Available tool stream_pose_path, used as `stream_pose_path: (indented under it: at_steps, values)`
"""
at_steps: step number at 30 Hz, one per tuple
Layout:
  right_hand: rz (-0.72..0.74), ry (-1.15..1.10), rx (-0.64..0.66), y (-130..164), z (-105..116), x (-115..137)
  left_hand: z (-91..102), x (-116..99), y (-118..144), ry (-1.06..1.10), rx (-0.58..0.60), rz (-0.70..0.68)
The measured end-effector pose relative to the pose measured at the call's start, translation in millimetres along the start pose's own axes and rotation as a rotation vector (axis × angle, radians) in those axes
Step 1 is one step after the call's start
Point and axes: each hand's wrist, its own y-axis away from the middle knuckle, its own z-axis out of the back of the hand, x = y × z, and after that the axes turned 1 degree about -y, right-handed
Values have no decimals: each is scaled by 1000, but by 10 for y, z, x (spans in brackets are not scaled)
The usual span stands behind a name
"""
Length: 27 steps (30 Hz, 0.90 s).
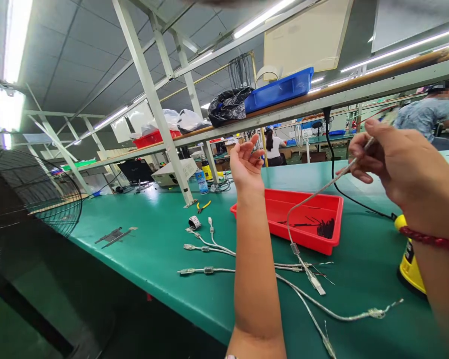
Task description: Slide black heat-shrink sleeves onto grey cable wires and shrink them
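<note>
My right hand (pixel 400 164), raised at the right, pinches a translucent grey USB cable (pixel 307 198). The cable hangs in a curve from my fingers, its plug (pixel 316 283) dangling low over the bench. My left hand (pixel 248 162) is raised near the middle, palm up and fingers loosely curled apart, with nothing in it. Beneath my left forearm lie several more such cables (pixel 220 270), with plugs toward the left and some stripped wire ends toward the right. Behind the forearm stands a red tray (pixel 303 239) holding thin black pieces (pixel 325 228).
The green bench (pixel 153 249) carries yellow-handled pliers (pixel 203 206), a small roll (pixel 194 223), a blue can (pixel 201 182) and a yellow-and-black device (pixel 413 269). A white post (pixel 153 99) supports the shelf. A fan guard (pixel 56 194) stands left. Two people (pixel 419 117) sit beyond.
</note>
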Motion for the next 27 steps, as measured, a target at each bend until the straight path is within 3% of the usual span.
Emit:
stream_pose_path:
  at_steps: [2, 9, 15, 21, 27]
  values:
    - [-7, 3, -51, -1, -2, 7, -5, -3, 0, 32, 5, -6]
    - [170, 220, -139, -83, 57, -116, -23, -26, 14, 219, -20, 53]
    - [-14, -110, -71, -97, 61, -98, -40, -61, 1, 532, -56, 111]
    - [-68, -283, -91, -159, 84, -97, -56, -126, -37, 574, -134, 124]
    - [-125, -301, -260, -250, 100, -209, -70, -126, -55, 564, -153, 124]
